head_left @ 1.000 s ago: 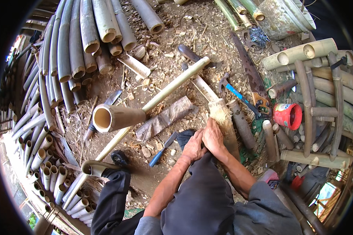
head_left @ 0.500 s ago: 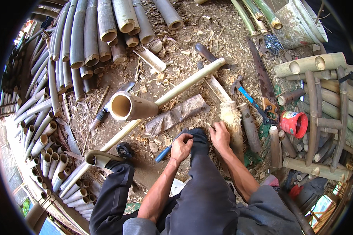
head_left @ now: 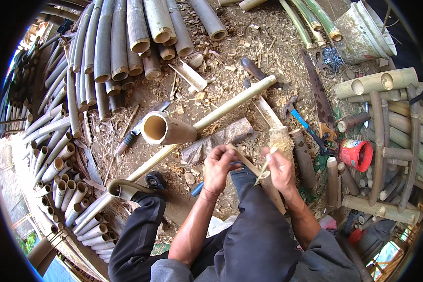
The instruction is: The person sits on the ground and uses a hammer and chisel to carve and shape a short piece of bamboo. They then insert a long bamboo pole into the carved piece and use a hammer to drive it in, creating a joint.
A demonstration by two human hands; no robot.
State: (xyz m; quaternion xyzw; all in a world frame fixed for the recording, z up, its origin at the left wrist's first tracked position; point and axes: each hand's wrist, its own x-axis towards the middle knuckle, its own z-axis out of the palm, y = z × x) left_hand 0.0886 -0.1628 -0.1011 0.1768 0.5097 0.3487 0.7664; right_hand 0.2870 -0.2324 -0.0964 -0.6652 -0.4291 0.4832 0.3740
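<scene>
My left hand is closed on a flat, pale bamboo strip that slants down toward my other hand. My right hand pinches a thin bamboo sliver, which crosses the strip's lower end. Both hands are above my dark-clad leg. Just beyond the right hand stands a bamboo post with a frayed top. A blue handle shows beside my left wrist; the rest of that tool is hidden. Farther off, a short wide bamboo tube rests against a long bamboo pole.
Stacked bamboo poles fill the far left. A blue-handled hammer, a saw and a red bucket are at right, near a bamboo frame. A knife and a tape measure lie left. Shavings cover the ground.
Both hands have lifted from beside my foot, the right one moving rightward. The strip and sliver now show between them. The whole view has shifted slightly.
</scene>
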